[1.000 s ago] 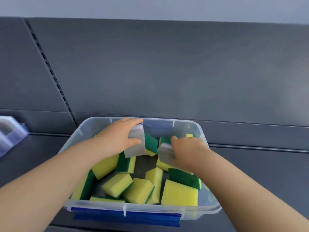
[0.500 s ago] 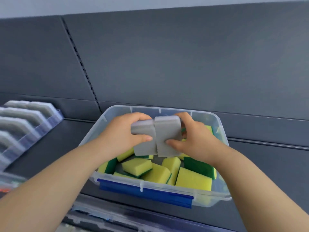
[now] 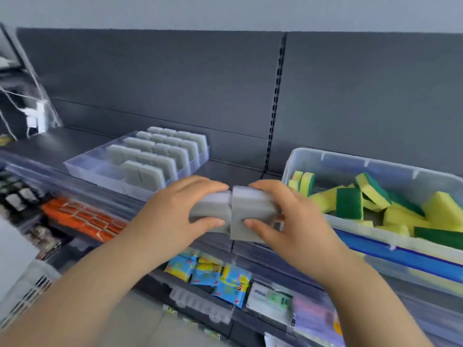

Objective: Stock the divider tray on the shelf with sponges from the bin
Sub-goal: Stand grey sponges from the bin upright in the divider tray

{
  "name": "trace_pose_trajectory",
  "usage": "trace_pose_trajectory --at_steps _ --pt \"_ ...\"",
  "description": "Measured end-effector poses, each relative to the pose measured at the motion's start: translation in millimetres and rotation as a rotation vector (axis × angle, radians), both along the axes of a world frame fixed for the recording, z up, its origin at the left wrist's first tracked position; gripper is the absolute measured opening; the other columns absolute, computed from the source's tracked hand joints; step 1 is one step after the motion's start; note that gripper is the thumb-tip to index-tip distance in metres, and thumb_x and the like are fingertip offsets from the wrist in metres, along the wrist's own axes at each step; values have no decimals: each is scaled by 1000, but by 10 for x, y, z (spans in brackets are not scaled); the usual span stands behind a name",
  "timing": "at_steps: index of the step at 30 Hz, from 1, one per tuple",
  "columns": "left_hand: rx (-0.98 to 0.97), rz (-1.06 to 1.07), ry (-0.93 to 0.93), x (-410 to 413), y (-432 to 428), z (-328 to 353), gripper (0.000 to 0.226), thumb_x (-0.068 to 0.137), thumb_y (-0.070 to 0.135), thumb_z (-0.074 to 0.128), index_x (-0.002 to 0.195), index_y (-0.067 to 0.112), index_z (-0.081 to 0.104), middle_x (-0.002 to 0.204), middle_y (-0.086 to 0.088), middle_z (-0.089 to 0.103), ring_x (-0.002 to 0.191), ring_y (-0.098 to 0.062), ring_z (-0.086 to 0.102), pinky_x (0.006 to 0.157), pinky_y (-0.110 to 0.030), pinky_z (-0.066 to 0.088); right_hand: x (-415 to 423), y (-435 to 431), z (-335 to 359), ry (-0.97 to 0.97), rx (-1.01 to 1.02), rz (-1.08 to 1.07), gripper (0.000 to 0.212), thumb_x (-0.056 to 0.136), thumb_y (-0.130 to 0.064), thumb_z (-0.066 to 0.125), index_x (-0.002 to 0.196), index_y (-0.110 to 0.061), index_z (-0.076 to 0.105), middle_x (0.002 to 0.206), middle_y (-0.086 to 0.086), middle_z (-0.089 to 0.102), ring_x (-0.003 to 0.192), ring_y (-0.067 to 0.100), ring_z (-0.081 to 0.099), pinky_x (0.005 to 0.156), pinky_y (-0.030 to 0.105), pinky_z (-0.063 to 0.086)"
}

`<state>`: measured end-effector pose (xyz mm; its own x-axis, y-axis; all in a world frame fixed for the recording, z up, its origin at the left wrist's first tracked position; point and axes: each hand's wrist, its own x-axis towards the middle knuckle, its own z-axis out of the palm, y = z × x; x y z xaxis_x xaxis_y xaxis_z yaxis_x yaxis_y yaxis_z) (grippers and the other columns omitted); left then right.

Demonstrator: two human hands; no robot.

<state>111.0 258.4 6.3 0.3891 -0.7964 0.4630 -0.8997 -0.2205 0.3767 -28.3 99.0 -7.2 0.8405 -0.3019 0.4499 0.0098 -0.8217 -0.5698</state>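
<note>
1. My left hand [image 3: 172,214] and right hand [image 3: 295,221] each curl around a grey sponge block [image 3: 253,211], and the two blocks are butted edge to edge in mid-air.
2. My thumbs and fingertips pinch only the edges, so I think a block could slip and drop among the packets [image 3: 208,271] below.
3. I count two blocks. I cannot tell whether each is a single sponge or a stack.
4. There is one divider tray [image 3: 82,169] on the shelf [image 3: 225,169], with four grey rows and open front slots. One bin [image 3: 350,161] holds roughly a dozen yellow-green sponges [image 3: 349,204].

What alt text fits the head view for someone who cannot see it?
The left hand and right hand hold two grey sponges edge to edge over a shelf. A part-filled divider tray lies left, a bin of yellow-green sponges right.
</note>
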Motion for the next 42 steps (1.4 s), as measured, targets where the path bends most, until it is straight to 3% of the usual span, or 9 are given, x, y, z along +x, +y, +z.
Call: trace_pose_trajectory --at_steps 4,9,13,18,24,29,33,38,42 --pt "7 72 103 297 848 -246 51 65 36 71 113 39 53 106 27 54 98 22 43 82 1 30 407 767 -193 91 27 74 46 80 -33 66 119 -40 42 104 -27 42 97 3 47 82 29 48" --pt "-1 83 145 652 1374 -366 49 67 47 62 114 39 49 111 29 47 98 15 45 84 0 29 850 1232 -215 173 25 112 42 79 -41 65 116 -40 44 109 -23 50 96 3 50 83 29 47" --pt "-31 102 153 1031 1558 -489 46 70 47 58 114 36 50 110 20 48 97 6 48 86 0 29 1269 1398 -257 199 0 143 43 81 -40 64 119 -42 42 109 -25 47 98 3 49 84 26 46" --pt "-4 149 126 1735 1622 -539 48 71 49 60 117 38 49 111 22 46 99 2 48 87 -4 31 1984 1407 -299 155 -10 150 46 84 -33 63 125 -41 43 111 -20 42 99 2 45 80 20 43" --pt "20 235 89 2826 1607 -373 51 70 53 55 119 38 51 108 19 53 99 1 49 87 0 28 3066 1292 -186 74 84 98 44 82 -27 67 120 -38 48 113 -16 49 100 -2 45 82 4 34" --pt "-46 314 87 3572 1657 -272 46 70 37 71 115 32 61 107 26 51 99 19 41 82 3 27 3807 1183 -3 -11 174 72 52 82 -22 66 115 -49 36 115 -25 49 106 -10 45 82 -1 31" --pt "-113 349 127 4029 1683 -307 50 72 15 78 115 31 59 107 21 51 101 18 41 83 2 27 4206 1188 7 -51 187 25 57 84 -19 63 118 -53 32 117 -21 44 105 -12 41 80 -2 31" --pt "-114 269 303 4567 1584 -382 54 71 25 77 108 52 49 107 30 54 102 16 44 80 3 30 4518 1300 -94 -21 198 -124 51 85 -18 64 113 -52 39 117 -18 50 103 -11 45 81 -1 32" --pt "-92 126 375 4984 1492 -496 47 70 26 78 108 43 57 105 27 57 101 11 46 79 2 30 4708 1483 -153 -22 162 -354 52 81 -19 65 118 -48 42 114 -20 54 99 -12 47 84 0 33"
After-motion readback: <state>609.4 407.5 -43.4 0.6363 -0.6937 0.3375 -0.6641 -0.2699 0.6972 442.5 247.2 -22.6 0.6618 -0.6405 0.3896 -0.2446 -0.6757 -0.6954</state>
